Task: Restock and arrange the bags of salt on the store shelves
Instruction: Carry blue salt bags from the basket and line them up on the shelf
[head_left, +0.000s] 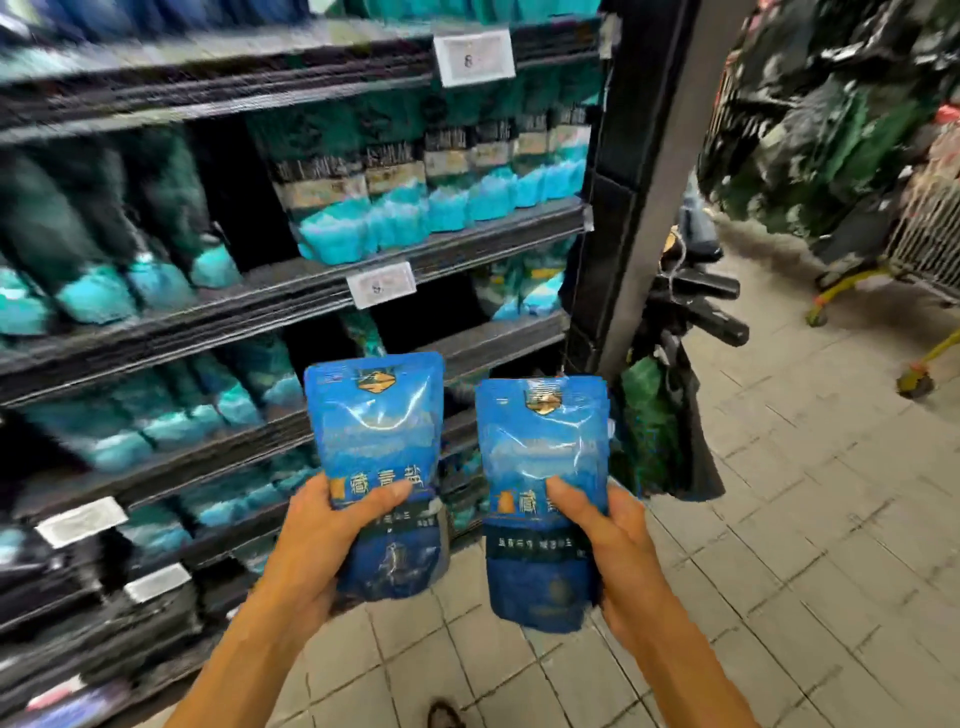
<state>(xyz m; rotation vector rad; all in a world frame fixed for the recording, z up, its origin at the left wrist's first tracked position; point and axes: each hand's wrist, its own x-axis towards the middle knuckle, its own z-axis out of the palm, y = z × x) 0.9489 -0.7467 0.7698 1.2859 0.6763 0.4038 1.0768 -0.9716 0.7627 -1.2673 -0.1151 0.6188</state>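
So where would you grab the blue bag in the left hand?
Low on the blue salt bag, from underneath and in front, as the left hand does: thumb across the front, fingers behind. It stands upright, its fuller base giving a firmer grip than the flat sealed top.

Two salt bags are held upright before black store shelves (291, 291). The left salt bag (382, 447) is bright blue, fading to deep navy at its base, with a gold emblem near the top, pale characters and a dark band across the lower half. The right salt bag (543, 467) shows the same blue, gold emblem and dark band. On the shelves, the shelved bags (415, 192) are dark teal above and turquoise below, with white price tags (474, 56) on the rails. Right of the shelves, the floor (779, 519) is pale grey tile.
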